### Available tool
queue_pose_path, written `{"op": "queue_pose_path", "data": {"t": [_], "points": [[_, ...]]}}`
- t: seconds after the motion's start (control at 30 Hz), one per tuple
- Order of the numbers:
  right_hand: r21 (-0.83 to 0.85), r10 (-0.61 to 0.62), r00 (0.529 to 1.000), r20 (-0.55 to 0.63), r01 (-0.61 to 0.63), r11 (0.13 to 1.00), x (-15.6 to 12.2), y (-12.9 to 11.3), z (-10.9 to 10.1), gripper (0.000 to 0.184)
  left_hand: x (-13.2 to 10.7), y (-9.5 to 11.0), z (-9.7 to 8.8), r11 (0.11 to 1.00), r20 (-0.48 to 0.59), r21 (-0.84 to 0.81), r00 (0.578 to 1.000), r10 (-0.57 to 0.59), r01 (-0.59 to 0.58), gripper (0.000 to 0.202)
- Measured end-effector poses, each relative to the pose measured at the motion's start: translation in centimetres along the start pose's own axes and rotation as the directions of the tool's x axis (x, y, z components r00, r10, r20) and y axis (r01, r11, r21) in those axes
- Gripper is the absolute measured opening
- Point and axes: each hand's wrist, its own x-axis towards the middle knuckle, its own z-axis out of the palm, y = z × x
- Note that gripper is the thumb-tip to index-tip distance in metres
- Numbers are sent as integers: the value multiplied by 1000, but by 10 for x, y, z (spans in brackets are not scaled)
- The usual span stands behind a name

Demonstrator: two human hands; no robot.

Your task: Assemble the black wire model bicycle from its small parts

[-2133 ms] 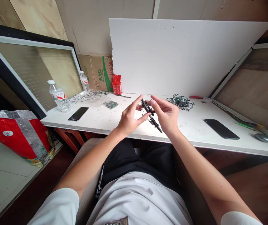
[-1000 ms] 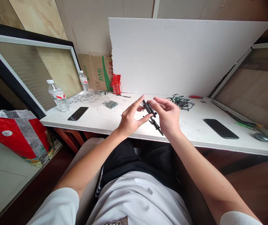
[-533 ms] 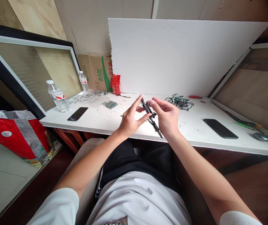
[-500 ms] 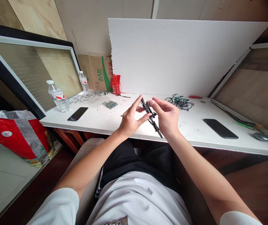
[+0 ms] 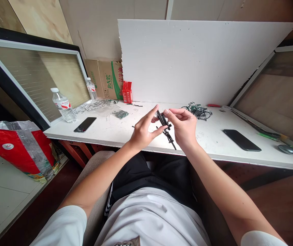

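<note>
A black model bicycle (image 5: 163, 120), slanting and seen nearly edge-on, is held above the front of the white table. My left hand (image 5: 143, 131) is closed on it, with the thumb on the near side and the fingers reaching around its upper end. Its thin lower end (image 5: 172, 143) sticks out below toward me. My right hand (image 5: 184, 124) is closed in a pinch of thumb and forefinger against the bicycle's upper right side. Whatever lies between those fingertips is too small to make out.
Finished-looking model bicycles (image 5: 199, 112) stand behind my right hand. Phones lie left (image 5: 85, 124) and right (image 5: 241, 140), near a mouse (image 5: 287, 149). A bag of small green parts (image 5: 121, 114), thin black frames (image 5: 95, 105), a water bottle (image 5: 64, 106) and a red box (image 5: 127, 92) sit left.
The model bicycle has turned slightly between my hands, and its lower end has shifted a little left and up. Both hands keep nearly the same place and grip.
</note>
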Motion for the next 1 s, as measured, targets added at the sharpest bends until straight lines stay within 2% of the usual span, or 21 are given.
{"op": "queue_pose_path", "data": {"t": [0.3,0.47,0.8,1.0], "points": [[-12,10,989,149,-8,1000,12,1,-9,48,3,0,-3,1000,-18,25,1000,-14,14,76],[-32,-44,986,159,49,998,16,4,-12,47,1,-4,-2,1000,14,-9,1000,-11,11,75],[-271,-168,971,168,209,940,17,12,-19,51,1,-14,-2,999,81,-43,996,32,-29,74],[-399,-155,963,222,235,886,21,13,-23,74,0,-15,0,991,108,-76,987,118,-110,75]]}}
